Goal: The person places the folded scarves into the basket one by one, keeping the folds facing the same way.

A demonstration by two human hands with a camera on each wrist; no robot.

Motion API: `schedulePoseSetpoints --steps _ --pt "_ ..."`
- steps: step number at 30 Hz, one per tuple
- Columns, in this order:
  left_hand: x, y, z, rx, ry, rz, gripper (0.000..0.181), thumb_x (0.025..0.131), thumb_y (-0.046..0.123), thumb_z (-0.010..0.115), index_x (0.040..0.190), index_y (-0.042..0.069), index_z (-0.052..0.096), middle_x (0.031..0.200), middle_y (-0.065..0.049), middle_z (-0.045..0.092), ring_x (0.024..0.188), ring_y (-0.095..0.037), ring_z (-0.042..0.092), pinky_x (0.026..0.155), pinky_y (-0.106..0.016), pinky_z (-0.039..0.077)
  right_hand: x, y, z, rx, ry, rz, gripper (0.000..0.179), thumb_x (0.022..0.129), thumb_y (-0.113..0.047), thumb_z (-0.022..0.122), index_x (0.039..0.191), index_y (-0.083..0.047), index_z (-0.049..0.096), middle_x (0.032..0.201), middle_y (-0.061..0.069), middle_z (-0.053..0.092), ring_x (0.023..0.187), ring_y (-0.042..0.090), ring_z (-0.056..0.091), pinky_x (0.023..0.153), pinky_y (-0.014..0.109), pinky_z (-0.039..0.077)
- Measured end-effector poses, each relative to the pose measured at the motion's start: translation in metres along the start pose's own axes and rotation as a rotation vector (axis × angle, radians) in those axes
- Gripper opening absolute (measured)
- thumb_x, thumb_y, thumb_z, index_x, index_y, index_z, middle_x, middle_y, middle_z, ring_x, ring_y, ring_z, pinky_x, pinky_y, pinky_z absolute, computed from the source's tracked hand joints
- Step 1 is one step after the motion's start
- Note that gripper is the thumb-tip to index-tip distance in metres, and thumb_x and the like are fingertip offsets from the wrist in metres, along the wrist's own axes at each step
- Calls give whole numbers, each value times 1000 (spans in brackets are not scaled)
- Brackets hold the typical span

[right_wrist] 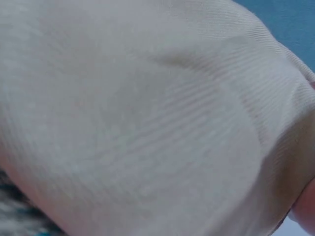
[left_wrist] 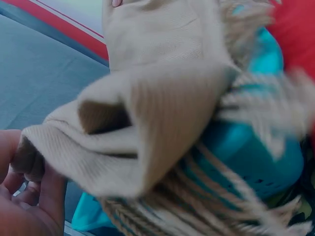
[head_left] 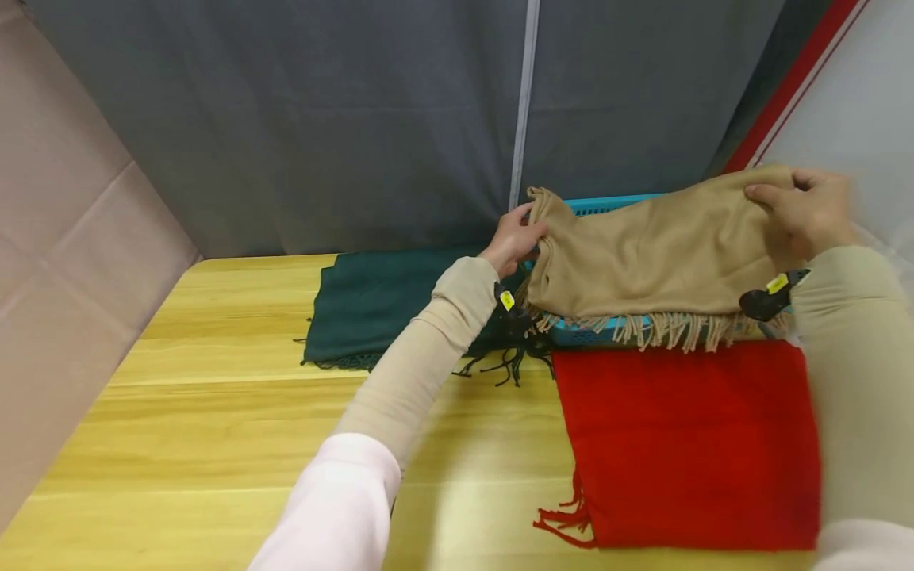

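A tan fringed scarf [head_left: 664, 246], folded in layers, stretches between both hands over a blue plastic basket [head_left: 607, 205]. My left hand [head_left: 516, 238] pinches its left upper corner, and in the left wrist view the fingers [left_wrist: 51, 196] curl round the folded edge. At the other end my right hand [head_left: 817, 210] grips the upper right corner, thumb on the near face. The scarf's fringe [head_left: 685, 329] hangs over the basket's front side. Tan cloth [right_wrist: 147, 123] fills most of the right wrist view. Much of the basket is hidden behind the scarf.
A dark green fringed scarf [head_left: 385, 301] lies folded on the wooden table [head_left: 214, 444], left of the basket. In front of the basket lies a folded red scarf [head_left: 685, 444] with fringe. A grey curtain [head_left: 321, 127] hangs behind, and a pale wall [head_left: 64, 198] stands at left.
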State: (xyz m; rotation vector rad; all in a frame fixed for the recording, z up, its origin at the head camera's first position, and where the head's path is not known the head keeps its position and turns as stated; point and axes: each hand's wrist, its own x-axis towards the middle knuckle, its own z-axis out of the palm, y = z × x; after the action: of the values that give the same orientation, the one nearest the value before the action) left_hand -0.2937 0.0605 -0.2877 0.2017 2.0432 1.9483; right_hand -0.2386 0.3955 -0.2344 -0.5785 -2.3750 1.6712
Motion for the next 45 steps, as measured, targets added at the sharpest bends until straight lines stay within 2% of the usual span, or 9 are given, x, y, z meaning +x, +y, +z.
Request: schedulePoseSetpoints --steps 7,10,17,25,28,32,35,38,45 --pt "3 -3 2 58 -33 -17 43 90 5 45 132 12 40 96 -7 51 72 -15 53 67 -32 50 9 12 16 -34 -36 -40 11 68 -31 74 76 -32 67 69 -16 51 67 3 42 48 17 39" --pt "3 -4 5 117 -45 -7 42 91 5 43 132 9 39 99 -10 51 75 -18 55 73 -37 49 9 18 19 -152 -41 -54 12 70 -37 72 79 -36 64 70 -17 49 74 5 38 51 15 38" --pt "0 -8 10 297 -92 45 43 91 3 42 133 5 35 116 -17 47 94 -27 55 76 -36 49 9 28 20 -321 -56 -93 18 73 -35 70 57 -34 60 55 -15 47 64 7 40 48 21 39" --pt "-1 -11 10 399 -71 61 46 90 4 44 135 5 32 126 -15 43 100 -25 52 78 -33 47 10 29 18 -501 -58 -118 25 76 -36 66 56 -23 58 52 -9 41 62 13 38 46 26 38" --pt "-2 -10 10 527 -47 93 46 91 8 44 135 6 32 130 -12 41 101 -23 49 76 -28 44 10 30 20 -555 -53 -129 30 78 -37 63 70 -8 62 62 5 47 69 23 40 48 28 37" --pt "-2 -9 9 626 -22 120 45 91 9 43 135 7 33 132 -10 40 98 -21 45 71 -27 38 11 29 25 -597 -39 -142 57 80 -38 58 109 11 53 98 26 51 90 36 41 60 30 42" --pt "-1 -10 9 653 -30 125 45 92 9 39 136 8 31 131 -10 40 95 -21 47 68 -27 37 14 28 27 -606 -28 -157 47 80 -34 59 101 8 60 83 16 58 83 31 45 58 28 42" --pt "-1 -11 10 690 -34 137 44 94 10 37 137 8 31 131 -10 41 93 -20 47 67 -26 37 18 28 28 -597 -15 -190 34 78 -29 63 85 5 65 61 -4 51 73 25 43 49 23 38" --pt "1 -10 13 755 -24 158 41 93 5 35 134 5 33 125 -14 45 97 -25 51 66 -26 37 21 26 29 -632 -15 -214 46 80 -24 57 105 14 55 73 12 58 87 36 47 64 38 44"
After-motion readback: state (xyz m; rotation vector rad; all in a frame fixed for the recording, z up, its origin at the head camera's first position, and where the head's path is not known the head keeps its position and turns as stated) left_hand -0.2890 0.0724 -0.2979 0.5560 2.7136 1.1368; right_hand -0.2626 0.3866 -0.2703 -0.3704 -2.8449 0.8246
